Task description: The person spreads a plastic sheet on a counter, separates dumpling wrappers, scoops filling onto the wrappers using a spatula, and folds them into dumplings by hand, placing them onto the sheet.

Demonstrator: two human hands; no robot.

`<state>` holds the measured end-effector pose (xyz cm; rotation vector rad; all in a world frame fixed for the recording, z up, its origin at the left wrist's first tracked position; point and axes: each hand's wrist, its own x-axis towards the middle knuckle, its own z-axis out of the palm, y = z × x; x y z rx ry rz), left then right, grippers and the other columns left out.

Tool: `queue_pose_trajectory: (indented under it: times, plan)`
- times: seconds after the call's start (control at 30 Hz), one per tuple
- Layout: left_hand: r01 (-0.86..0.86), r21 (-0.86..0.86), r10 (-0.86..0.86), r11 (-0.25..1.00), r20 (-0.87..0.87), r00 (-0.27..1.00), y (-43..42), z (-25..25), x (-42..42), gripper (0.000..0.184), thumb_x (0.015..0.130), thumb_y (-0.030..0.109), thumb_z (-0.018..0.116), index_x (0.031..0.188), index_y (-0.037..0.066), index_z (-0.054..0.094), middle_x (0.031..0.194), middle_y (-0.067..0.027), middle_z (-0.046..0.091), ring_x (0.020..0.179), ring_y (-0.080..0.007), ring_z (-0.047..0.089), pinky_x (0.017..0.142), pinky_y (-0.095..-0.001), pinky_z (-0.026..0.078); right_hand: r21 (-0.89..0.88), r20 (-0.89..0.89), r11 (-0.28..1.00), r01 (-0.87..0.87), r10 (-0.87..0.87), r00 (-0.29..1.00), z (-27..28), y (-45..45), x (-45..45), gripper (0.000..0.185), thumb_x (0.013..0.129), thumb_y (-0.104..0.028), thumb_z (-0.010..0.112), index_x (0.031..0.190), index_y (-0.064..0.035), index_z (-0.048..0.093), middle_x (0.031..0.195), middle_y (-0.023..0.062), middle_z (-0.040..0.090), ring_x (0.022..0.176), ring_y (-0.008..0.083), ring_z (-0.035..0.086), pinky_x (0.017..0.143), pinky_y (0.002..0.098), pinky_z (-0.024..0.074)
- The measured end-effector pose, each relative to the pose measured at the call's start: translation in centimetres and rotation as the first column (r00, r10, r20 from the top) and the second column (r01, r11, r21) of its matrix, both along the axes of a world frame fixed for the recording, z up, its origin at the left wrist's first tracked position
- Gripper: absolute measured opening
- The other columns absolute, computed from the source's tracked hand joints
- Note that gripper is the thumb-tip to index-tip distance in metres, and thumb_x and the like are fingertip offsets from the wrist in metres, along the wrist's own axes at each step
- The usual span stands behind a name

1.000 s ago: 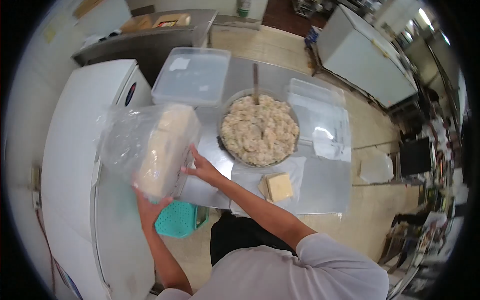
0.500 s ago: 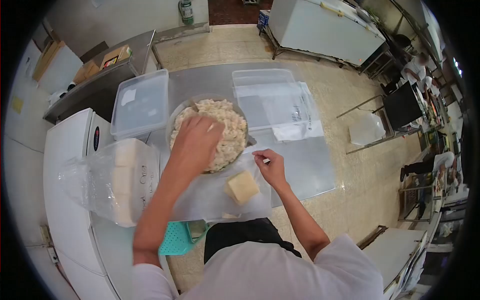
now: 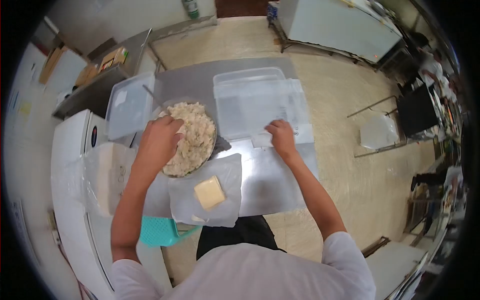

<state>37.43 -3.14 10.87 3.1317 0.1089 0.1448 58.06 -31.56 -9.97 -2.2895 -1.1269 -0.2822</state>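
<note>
A round bowl (image 3: 215, 138) heaped with pale, chunky filling (image 3: 192, 135) stands on the metal table. My left hand (image 3: 159, 142) is at the bowl's left side with curled fingers against the filling; what they grip, if anything, is hidden. Just beyond it, a utensil's thin handle (image 3: 150, 92) sticks out over the rim. My right hand (image 3: 281, 137) is pinched on the near edge of a stack of clear and white plastic sheets (image 3: 255, 112). Nearer my body, a pale yellow square block (image 3: 209, 193) rests on a translucent sheet (image 3: 231, 175).
At the back left is a clear plastic container (image 3: 130, 105). A clear bag of pale blocks (image 3: 107, 175) lies at the table's left edge. Below the table hangs a turquoise basket (image 3: 157, 232). A white fridge (image 3: 70, 150) stands left; other people work far right.
My left hand has shifted from over the filling to the bowl's left side. My right hand has moved forward to the plastic sheets, away from the one under the block. The view has shifted.
</note>
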Motion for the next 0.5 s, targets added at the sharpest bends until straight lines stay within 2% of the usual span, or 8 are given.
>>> queue_pose_trajectory:
  times: [0.07, 0.17, 0.23, 0.3, 0.33, 0.4, 0.43, 0.5]
  plan:
    - [-0.085, -0.323, 0.155, 0.943, 0.198, 0.968, -2.9, 2.0, -2.9, 0.024, 0.076, -0.001, 0.071, 0.1, 0.0, 0.069, 0.099, -0.0161, 0.067, 0.09, -0.0307, 0.066, 0.082, -0.0365, 0.051, -0.028, 0.036, 1.0, 0.007, -0.006, 0.999, 0.2, -3.1, -1.1, 0.014, 0.076, -0.002, 0.063, 0.082, -0.0085, 0.074, 0.084, 0.007, 0.068, 0.086, 0.0292, 0.061, 0.074, 0.0428, 0.0486]
    - [-0.111, -0.5, 0.315, 0.859, 0.344, 0.885, -4.8, 1.2, -8.3, 0.026, 0.078, -0.002, 0.072, 0.104, 0.0, 0.069, 0.094, -0.0155, 0.067, 0.083, -0.0312, 0.067, 0.074, -0.0358, 0.052, -0.196, -0.116, 0.979, -0.048, 0.025, 0.993, -1.5, -7.4, -3.3, 0.011, 0.075, -0.005, 0.069, 0.084, -0.0075, 0.074, 0.088, 0.0081, 0.069, 0.089, 0.0307, 0.062, 0.076, 0.042, 0.0496]
    - [-0.188, -0.539, 0.441, 0.821, 0.39, 0.809, -5.2, -0.4, -12.2, 0.025, 0.079, -0.002, 0.071, 0.104, 0.0, 0.069, 0.094, -0.0151, 0.067, 0.081, -0.0288, 0.067, 0.072, -0.034, 0.052, -0.123, -0.158, 0.985, -0.121, 0.101, 0.982, -2.1, -8.6, -3.2, 0.016, 0.073, -0.005, 0.074, 0.088, -0.0065, 0.074, 0.094, 0.0088, 0.071, 0.095, 0.031, 0.063, 0.081, 0.0411, 0.0505]
    - [-0.274, -0.601, 0.605, 0.751, 0.458, 0.652, -5.9, -1.6, -16.7, 0.018, 0.082, -0.003, 0.067, 0.1, -0.001, 0.07, 0.088, -0.0124, 0.067, 0.074, -0.0204, 0.066, 0.068, -0.0304, 0.052, -0.046, -0.076, 0.989, -0.139, 0.135, 0.988, 3.0, -6.9, -5.5, 0.037, 0.071, 0.001, 0.076, 0.107, -0.007, 0.071, 0.101, 0.0136, 0.07, 0.098, 0.0326, 0.065, 0.085, 0.0424, 0.052]
    - [-0.327, -0.601, 0.647, 0.73, 0.451, 0.615, -5.9, -2.4, -19.3, 0.018, 0.082, -0.003, 0.067, 0.1, -0.001, 0.07, 0.088, -0.0124, 0.067, 0.074, -0.0204, 0.066, 0.068, -0.0304, 0.052, -0.047, -0.084, 0.978, -0.203, 0.198, 0.976, 5.4, -5.8, -7.3, 0.037, 0.071, 0.001, 0.076, 0.107, -0.007, 0.071, 0.101, 0.0136, 0.07, 0.098, 0.0326, 0.065, 0.085, 0.0424, 0.052]
    - [-0.391, -0.706, 0.8, 0.591, 0.451, 0.395, -6.1, -4.8, -23.9, 0.013, 0.083, -0.001, 0.067, 0.096, -0.002, 0.07, 0.083, -0.0104, 0.066, 0.069, -0.0175, 0.064, 0.064, -0.0285, 0.051, 0.114, -0.096, 0.977, -0.181, 0.192, 0.977, 9.4, -3.9, -11.8, 0.037, 0.073, 0.003, 0.074, 0.109, -0.007, 0.07, 0.1, 0.0156, 0.07, 0.097, 0.033, 0.066, 0.084, 0.0405, 0.0523]
    - [-0.409, -0.706, 0.813, 0.578, 0.455, 0.363, -6.1, -6.9, -26.3, 0.013, 0.083, -0.001, 0.067, 0.096, -0.002, 0.07, 0.083, -0.0104, 0.066, 0.069, -0.0175, 0.064, 0.064, -0.0285, 0.051, 0.12, -0.104, 0.959, -0.255, 0.268, 0.958, 10.2, -3.6, -14.3, 0.035, 0.073, 0.003, 0.073, 0.107, -0.0065, 0.07, 0.099, 0.0159, 0.07, 0.095, 0.0337, 0.066, 0.082, 0.0392, 0.0526]
    - [-0.454, -0.775, 0.894, 0.439, 0.428, 0.132, -6.0, -12.5, -31.9, 0.009, 0.084, -0.001, 0.066, 0.092, -0.001, 0.07, 0.077, -0.0086, 0.064, 0.064, -0.0153, 0.06, 0.06, -0.0282, 0.049, 0.182, -0.193, 0.865, -0.468, 0.498, 0.845, 10.3, -4.3, -20.2, 0.032, 0.075, 0.004, 0.071, 0.106, -0.0061, 0.071, 0.096, 0.0144, 0.07, 0.087, 0.0337, 0.067, 0.079, 0.0382, 0.0541]
